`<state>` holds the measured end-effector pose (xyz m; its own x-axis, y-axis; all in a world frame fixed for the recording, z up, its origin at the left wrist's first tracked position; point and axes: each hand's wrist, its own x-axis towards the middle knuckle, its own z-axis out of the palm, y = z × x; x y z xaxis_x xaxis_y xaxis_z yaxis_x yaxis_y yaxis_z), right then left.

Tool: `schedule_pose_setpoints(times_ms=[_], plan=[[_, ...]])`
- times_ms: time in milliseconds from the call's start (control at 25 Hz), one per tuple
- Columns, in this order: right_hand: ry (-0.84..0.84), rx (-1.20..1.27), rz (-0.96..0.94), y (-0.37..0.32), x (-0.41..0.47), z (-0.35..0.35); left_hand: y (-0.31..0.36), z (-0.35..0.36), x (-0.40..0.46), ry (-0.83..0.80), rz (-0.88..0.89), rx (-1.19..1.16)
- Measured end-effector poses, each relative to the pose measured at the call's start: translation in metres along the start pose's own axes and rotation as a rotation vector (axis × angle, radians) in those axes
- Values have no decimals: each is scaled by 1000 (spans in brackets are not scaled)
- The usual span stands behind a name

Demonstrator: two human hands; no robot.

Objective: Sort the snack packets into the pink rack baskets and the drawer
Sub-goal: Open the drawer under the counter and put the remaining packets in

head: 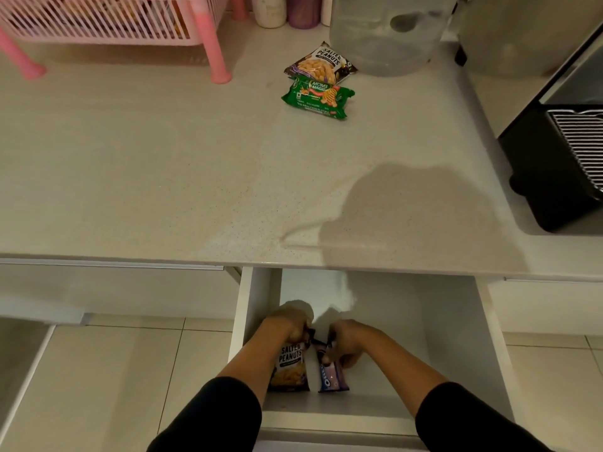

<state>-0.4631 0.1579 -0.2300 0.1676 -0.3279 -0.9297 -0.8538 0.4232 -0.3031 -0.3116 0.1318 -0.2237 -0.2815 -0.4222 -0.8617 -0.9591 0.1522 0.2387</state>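
Inside the open white drawer (456, 337), near its left wall, two snack packets lie side by side — a Salted Peanuts packet (290, 370) on the left and a purple Oreo packet (331, 375) just right of it, almost touching. The left hand (290, 324) has its fingers curled around the far end of the Salted Peanuts packet; the right hand (347, 340) pinches the far end of the Oreo packet with bent fingers. Both forearms reach in from the near edge, in black sleeves (208, 419).

Above the drawer spreads the pale speckled countertop (163, 174). Toward its far side, right of centre, a second Salted Peanuts packet (321, 63) lies with a green Mom's Magic biscuit packet (318, 97) just in front of it, their edges overlapping. At the far left stands the pink rack (107, 21), its slatted basket raised on pink legs, with something inside that is too blurred to name. A large translucent water jar (385, 34) stands just behind the peanuts, a few bottles (287, 9) stand left of it, and a black appliance (554, 164) with a metal grille sits at the right edge.
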Motion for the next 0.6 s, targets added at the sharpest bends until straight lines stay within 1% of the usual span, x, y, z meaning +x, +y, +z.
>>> schedule_pose_setpoints(times_ms=[120,240,400,520,600], plan=[[28,-28,-5,2,2,0,8,5,-2,141,13,16],[36,-50,0,3,0,-1,14,5,-7,172,23,59],[65,-143,-19,-2,-13,-5,12,-3,-22,219,55,141],[178,-177,-139,-10,-39,-13,17,-18,-43,212,34,209],[261,-106,-235,-15,-65,-16,19,-32,-69,210,94,139]])
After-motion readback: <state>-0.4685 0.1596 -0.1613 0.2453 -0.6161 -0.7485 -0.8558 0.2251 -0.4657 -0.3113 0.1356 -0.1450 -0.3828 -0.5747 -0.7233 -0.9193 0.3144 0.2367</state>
